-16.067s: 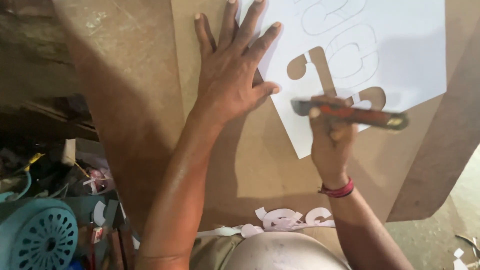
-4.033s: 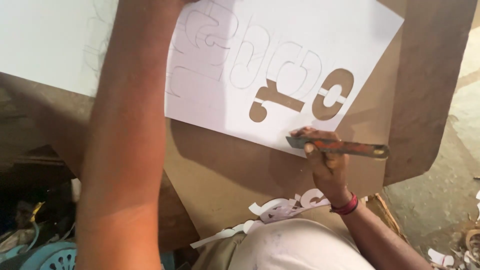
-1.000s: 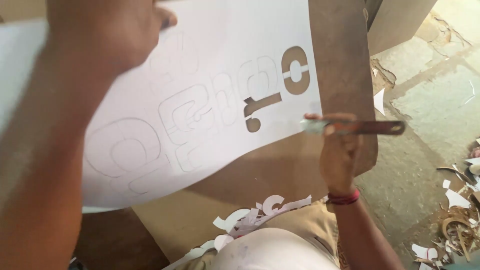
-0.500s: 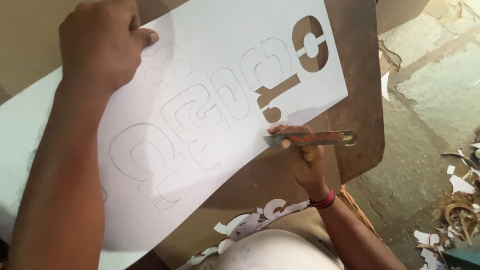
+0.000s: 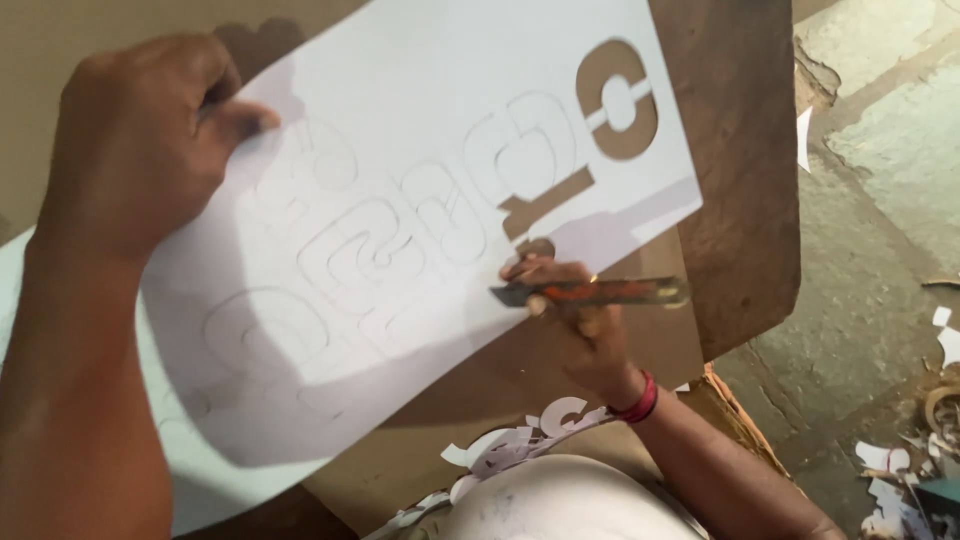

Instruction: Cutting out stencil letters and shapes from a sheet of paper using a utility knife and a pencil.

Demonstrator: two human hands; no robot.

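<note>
Now that the white stencil sheet [image 5: 400, 240] sits turned and nearer than half a second ago, left hand [image 5: 140, 150] fingers pinch its upper edge, right hand [image 5: 570, 310] fingers grip the utility knife [image 5: 590, 293] at the next outlined letter.

Matt white paper sheet [image 5: 400, 230] with smooth cut-out letter shapes, dull brown rough-edged board [image 5: 735, 170] beneath, craft knife [image 5: 590, 293] with worn metal body and orange plastic grip, red cloth wristband [image 5: 637, 402], rough grey concrete floor [image 5: 880, 200], curled white paper scraps [image 5: 510, 450]

white stencil sheet [image 5: 400, 230]; brown board [image 5: 740, 170]; red wristband [image 5: 640, 400]; orange-brown knife [image 5: 600, 293]
</note>
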